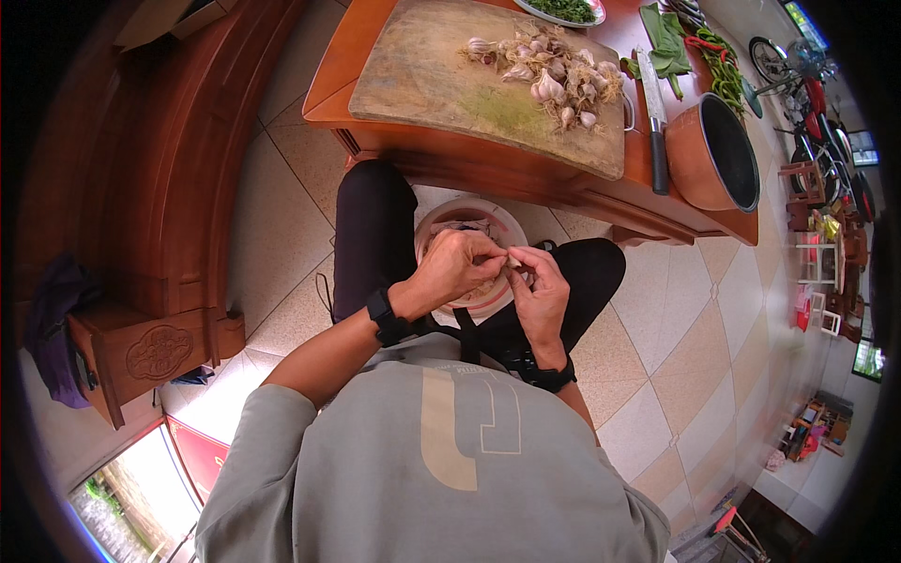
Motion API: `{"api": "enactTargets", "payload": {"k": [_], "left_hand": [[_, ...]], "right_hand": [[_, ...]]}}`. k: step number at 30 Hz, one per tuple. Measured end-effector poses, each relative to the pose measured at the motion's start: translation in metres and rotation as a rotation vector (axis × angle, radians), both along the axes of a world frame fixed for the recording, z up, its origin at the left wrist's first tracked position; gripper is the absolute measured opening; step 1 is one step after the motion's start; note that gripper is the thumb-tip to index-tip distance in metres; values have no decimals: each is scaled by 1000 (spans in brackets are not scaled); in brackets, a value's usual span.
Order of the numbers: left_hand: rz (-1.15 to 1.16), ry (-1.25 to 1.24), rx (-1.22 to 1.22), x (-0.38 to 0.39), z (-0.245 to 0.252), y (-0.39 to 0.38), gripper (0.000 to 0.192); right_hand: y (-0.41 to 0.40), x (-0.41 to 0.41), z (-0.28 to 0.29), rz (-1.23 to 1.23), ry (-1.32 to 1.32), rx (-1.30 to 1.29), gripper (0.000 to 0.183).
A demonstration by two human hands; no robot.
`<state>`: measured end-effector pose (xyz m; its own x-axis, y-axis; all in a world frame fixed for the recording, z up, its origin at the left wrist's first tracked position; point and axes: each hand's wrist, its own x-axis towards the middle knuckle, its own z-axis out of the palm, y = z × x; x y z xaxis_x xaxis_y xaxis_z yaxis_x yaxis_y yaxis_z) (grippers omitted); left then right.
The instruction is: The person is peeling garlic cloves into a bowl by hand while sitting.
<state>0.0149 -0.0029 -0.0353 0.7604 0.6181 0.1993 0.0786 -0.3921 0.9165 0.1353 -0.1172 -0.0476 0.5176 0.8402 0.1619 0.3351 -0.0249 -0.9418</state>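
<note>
Between the fingertips of both hands is a small pale garlic clove, held above a round plastic bin on the floor between the knees. My left hand pinches at its one side with thumb and forefinger. From the other side, my right hand grips it with thumb and fingers. Light scraps lie inside the bin, partly hidden by the hands. On the wooden table, a worn cutting board bears a heap of garlic bulbs with dry roots and loose skins.
Right of the board, a cleaver-like knife with a black handle lies beside a copper-coloured pot. Behind are green leaves, green and red chillies and a plate of chopped greens. A carved wooden bench stands at the left.
</note>
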Motion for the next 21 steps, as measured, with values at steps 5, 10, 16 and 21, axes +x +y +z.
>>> {"api": "enactTargets", "payload": {"k": [5, 10, 16, 21], "left_hand": [[17, 11, -24, 1, 3, 0, 7], [62, 43, -113, 1, 12, 0, 9], [75, 39, -172, 0, 10, 2, 13], [39, 44, -204, 0, 8, 2, 15]], "right_hand": [[0, -2, -3, 10, 139, 28, 27], [-1, -2, -8, 33, 331, -18, 28], [2, -4, 2, 32, 409, -2, 27], [1, -2, 0, 20, 394, -1, 27]]}}
